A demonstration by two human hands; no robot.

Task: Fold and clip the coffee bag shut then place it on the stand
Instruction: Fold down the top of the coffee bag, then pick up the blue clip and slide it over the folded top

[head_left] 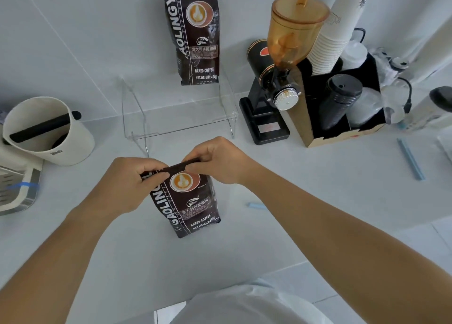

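Observation:
A dark brown coffee bag (193, 206) stands upright on the white counter in front of me. My left hand (124, 184) pinches the left end of its folded top edge, and my right hand (220, 162) pinches the right end. The top strip lies folded flat between my fingers. A pale blue clip (255, 205) lies on the counter just right of the bag. Behind the bag is a clear acrylic stand (181, 108), and a second, identical coffee bag (195, 37) stands upright on its back part against the wall.
A white knock box (46, 133) with a black bar sits at the left beside a metal tray (17, 189). At the right are a black coffee grinder (276, 79), a cardboard caddy (342, 118) with paper cups, and a long blue strip (411, 158).

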